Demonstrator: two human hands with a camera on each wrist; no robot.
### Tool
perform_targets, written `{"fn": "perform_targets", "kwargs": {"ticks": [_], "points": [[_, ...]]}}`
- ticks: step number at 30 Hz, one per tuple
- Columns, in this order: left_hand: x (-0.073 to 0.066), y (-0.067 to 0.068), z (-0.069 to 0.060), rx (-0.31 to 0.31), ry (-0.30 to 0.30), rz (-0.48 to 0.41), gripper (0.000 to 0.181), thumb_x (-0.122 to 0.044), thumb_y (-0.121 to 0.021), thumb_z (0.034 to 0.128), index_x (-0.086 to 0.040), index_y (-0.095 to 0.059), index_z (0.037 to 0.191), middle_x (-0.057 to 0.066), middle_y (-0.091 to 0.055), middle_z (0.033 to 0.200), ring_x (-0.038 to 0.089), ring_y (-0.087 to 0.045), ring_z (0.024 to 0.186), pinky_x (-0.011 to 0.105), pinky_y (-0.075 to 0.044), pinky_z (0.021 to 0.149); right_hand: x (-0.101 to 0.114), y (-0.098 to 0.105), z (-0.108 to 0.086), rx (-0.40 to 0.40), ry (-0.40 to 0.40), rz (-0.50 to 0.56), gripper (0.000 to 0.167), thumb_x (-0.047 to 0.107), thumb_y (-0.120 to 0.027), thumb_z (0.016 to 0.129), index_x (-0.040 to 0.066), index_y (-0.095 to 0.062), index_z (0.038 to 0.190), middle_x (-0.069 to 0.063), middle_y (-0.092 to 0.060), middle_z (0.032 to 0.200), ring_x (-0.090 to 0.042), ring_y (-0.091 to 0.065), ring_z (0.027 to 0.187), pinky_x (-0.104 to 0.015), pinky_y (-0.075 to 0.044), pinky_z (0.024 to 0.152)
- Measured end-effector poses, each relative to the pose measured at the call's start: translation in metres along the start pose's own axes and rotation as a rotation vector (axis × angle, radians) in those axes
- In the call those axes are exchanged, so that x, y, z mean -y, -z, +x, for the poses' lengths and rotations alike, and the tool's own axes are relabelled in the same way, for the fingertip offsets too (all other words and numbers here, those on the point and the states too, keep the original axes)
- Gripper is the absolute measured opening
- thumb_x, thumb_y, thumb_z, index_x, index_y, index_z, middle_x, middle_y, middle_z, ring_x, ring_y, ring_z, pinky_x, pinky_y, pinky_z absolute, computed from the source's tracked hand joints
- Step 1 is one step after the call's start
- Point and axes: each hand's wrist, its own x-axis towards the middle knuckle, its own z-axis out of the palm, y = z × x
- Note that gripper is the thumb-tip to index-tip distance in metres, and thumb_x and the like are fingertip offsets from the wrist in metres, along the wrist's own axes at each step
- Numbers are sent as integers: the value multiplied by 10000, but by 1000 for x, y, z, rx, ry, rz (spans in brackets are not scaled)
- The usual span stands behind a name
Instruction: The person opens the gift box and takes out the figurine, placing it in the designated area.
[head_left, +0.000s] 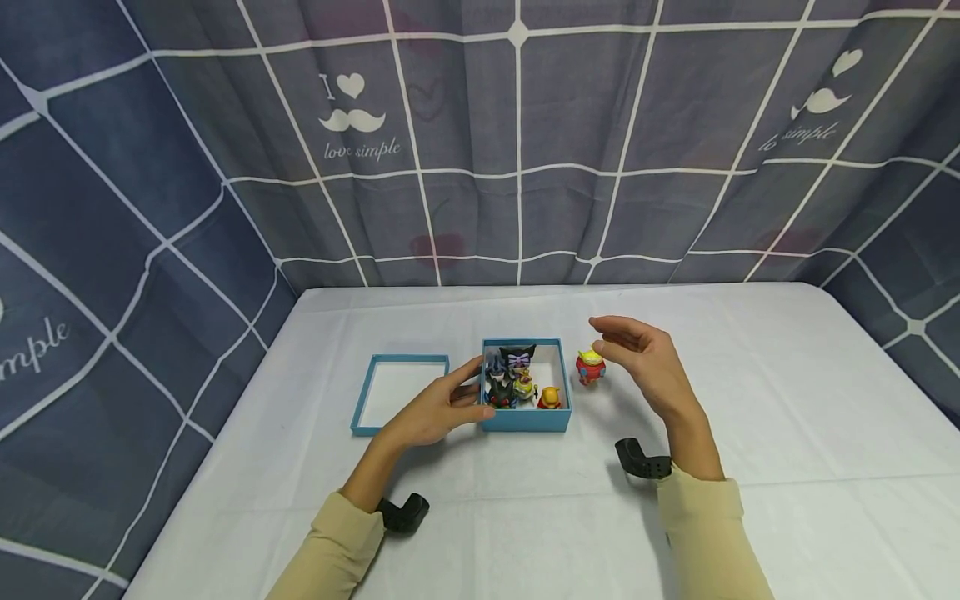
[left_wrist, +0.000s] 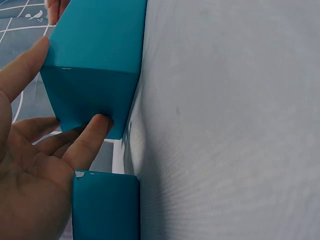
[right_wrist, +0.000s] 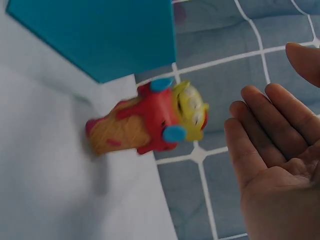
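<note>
A blue box [head_left: 525, 421] with a white inside stands on the table, holding several small toy figures. My left hand [head_left: 433, 410] is at the box's left side, its fingertips and thumb touching the wall and near corner. In the left wrist view, its fingers [left_wrist: 87, 145] rest against the blue end wall. Right of the box stands a toy figure [head_left: 591, 367] with a yellow-green three-eyed head, a red body and a waffle-coloured lower part. Above and right of that toy, my right hand [head_left: 647, 362] hangs with nothing in it; the right wrist view shows a gap between them.
A shallow blue-edged lid [head_left: 401, 392] with a white inside lies left of the box, close to my left hand. White cloth covers the table [head_left: 810, 400]. A dark grid-patterned curtain [head_left: 465, 208] hangs behind it and at both sides.
</note>
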Motion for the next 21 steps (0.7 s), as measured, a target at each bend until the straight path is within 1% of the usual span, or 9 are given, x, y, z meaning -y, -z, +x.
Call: {"fn": "perform_targets", "kwargs": {"ticks": [4,7,11,13,14,16,18,21], "points": [[2,0,0,1,-8,-13,847,-284,-683,956,-113,-155,1595,107,-163,1625,343,-369,1392,427,-355,1113,7,-8,1,19,22,47,390,119,-698,931,-48,-620,1274,-74,-645,1248,-161,-598,1143,-220,-506,918],[2,0,0,5,-16,-22,848,-279,-682,957,-105,-150,1594,112,-159,1625,345,-367,1392,418,-356,1112,9,-16,2,44,27,63,385,107,-699,928,-61,-620,1266,-73,-655,1225,-182,-617,1115,-244,-531,880],[1,0,0,6,-15,-15,859,-302,-684,954,-111,-146,1596,105,-156,1626,342,-364,1395,419,-356,1113,11,-26,2,88,35,43,367,120,-702,929,-32,-639,1257,-113,-650,1233,-204,-630,1103,-253,-541,851],[0,0,0,5,-11,-13,865,-304,-688,951,-115,-145,1596,98,-156,1627,337,-362,1396,416,-355,1114,13,-31,1,112,34,36,349,133,-706,928,3,-655,1249,-147,-644,1239,-222,-638,1076,-260,-549,772],[0,0,0,5,-11,-14,866,-302,-689,950,-116,-145,1596,98,-155,1626,336,-363,1396,414,-355,1114,13,-34,1,125,36,30,346,140,-706,930,15,-658,1250,-161,-639,1246,-226,-638,1079,-262,-545,754],[-1,0,-1,5,-10,-17,861,-299,-686,953,-115,-144,1596,101,-157,1625,335,-361,1398,413,-353,1115,15,-39,1,148,44,23,346,149,-703,933,25,-659,1253,-183,-631,1256,-262,-631,1093,-264,-541,770],[-1,0,0,7,-7,-20,857,-298,-683,955,-119,-143,1597,102,-160,1624,331,-357,1400,410,-350,1117,15,-44,0,169,49,27,359,155,-699,936,9,-649,1260,-198,-623,1262,-318,-619,1108,-274,-539,791],[0,0,0,8,-6,-20,852,-307,-676,960,-118,-142,1596,108,-162,1623,329,-346,1407,413,-344,1122,15,-53,1,190,59,29,380,151,-688,943,-32,-627,1271,-202,-614,1272,-359,-591,1160,-313,-514,939]]}}
